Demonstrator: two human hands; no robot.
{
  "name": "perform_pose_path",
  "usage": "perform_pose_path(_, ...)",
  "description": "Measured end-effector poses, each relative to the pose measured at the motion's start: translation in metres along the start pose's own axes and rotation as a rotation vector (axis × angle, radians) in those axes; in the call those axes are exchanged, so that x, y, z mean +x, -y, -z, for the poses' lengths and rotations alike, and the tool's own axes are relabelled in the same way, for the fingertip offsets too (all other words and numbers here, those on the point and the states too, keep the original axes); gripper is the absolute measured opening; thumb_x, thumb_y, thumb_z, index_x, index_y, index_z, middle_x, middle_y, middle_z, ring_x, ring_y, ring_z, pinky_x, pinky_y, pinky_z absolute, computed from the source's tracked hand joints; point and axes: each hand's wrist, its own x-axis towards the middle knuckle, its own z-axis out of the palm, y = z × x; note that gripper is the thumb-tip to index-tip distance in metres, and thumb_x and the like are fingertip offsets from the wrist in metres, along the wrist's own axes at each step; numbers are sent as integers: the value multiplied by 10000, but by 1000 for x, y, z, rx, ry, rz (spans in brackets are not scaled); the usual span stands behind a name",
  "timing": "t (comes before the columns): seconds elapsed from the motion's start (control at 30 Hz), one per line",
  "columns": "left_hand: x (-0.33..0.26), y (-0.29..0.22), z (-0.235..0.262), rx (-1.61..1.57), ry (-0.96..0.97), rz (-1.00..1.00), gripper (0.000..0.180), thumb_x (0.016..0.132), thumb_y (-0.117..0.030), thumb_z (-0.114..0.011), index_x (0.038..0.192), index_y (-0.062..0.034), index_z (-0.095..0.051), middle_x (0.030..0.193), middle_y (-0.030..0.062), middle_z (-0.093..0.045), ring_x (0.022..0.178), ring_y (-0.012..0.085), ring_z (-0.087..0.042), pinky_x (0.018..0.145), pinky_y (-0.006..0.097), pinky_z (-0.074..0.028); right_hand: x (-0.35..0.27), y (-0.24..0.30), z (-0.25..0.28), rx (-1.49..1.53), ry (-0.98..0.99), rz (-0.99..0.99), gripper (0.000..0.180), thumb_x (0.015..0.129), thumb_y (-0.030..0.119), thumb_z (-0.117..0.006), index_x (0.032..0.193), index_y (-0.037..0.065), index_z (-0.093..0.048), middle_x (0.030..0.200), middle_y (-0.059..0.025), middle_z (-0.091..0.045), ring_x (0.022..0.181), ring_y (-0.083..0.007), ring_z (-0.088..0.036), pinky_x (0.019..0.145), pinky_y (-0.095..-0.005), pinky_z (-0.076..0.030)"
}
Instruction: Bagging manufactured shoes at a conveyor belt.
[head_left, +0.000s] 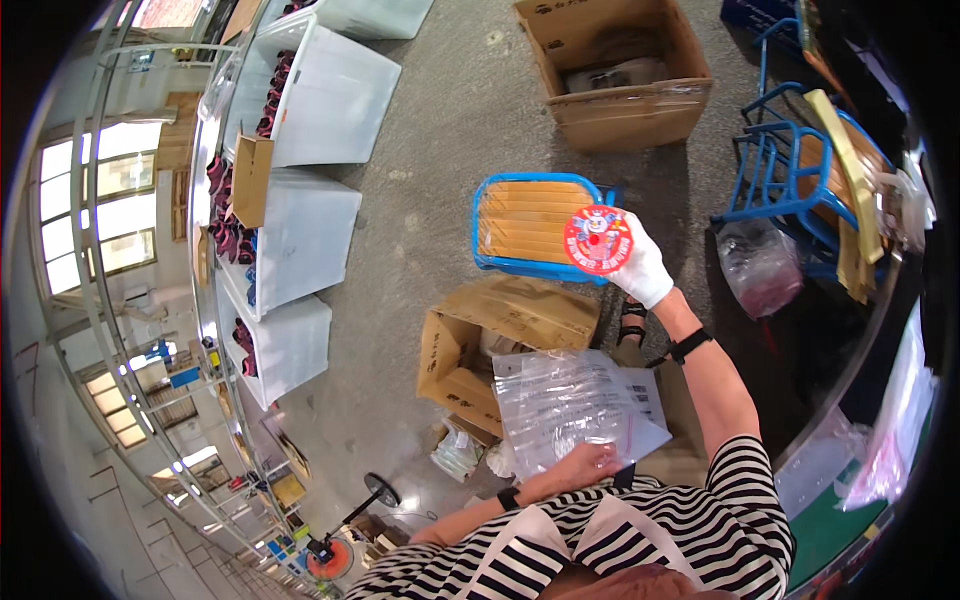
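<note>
The gloved right hand (640, 265) gripped a round red disc (597, 240), seemingly mid-bagging, while the left hand (590, 462) pinched clear zip bags (565, 405), which needed opening next.

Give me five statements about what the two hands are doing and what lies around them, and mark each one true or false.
1. The right hand wears a white glove. True.
2. It holds a round red disc. True.
3. The left hand is raised overhead. False: it rests on a clear plastic bag in the lap.
4. The blue stool has a metal seat. False: wooden slats.
5. An open cardboard box sits below the stool. True.
</note>
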Motion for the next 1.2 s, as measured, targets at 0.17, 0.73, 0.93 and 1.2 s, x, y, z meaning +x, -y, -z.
perform_pose_path(0.17,-1,13,-11,-235,11,217,245,844,-217,-584,759,-9,-487,648,96,-488,611,183,-422,608,317,-408,66,-63,21,-927,120,303,601,678,208,-723,1167,8,-436,1098,-173,-512,1037,-287,-513,892,-344,-434)
perform_pose_path(0.73,7,39,-25,-896,-32,503,163,867,-196,-497,809,-53,-550,786,25,-551,785,139,-569,733,255,-450,106,-86,18,-1229,218,320,758,625,193,-754,1255,41,-361,1197,-189,-461,1124,-324,-453,955,-357,-393)
perform_pose_path(0.93,14,21,-14,-512,55,330,191,857,-213,-534,803,-30,-530,710,87,-539,645,150,-477,633,295,-420,72,-53,31,-1366,156,287,852,595,150,-754,1306,39,-298,1217,-192,-446,1140,-325,-441,955,-351,-389)
perform_pose_path(1.2,20,-8,-7,-170,78,50,266,840,-258,-581,831,-3,-505,656,129,-480,635,125,-409,602,307,-409,-68,-2,71,-1207,-114,111,545,712,90,-643,1210,44,-426,1080,-130,-530,1005,-237,-560,821,-321,-472)
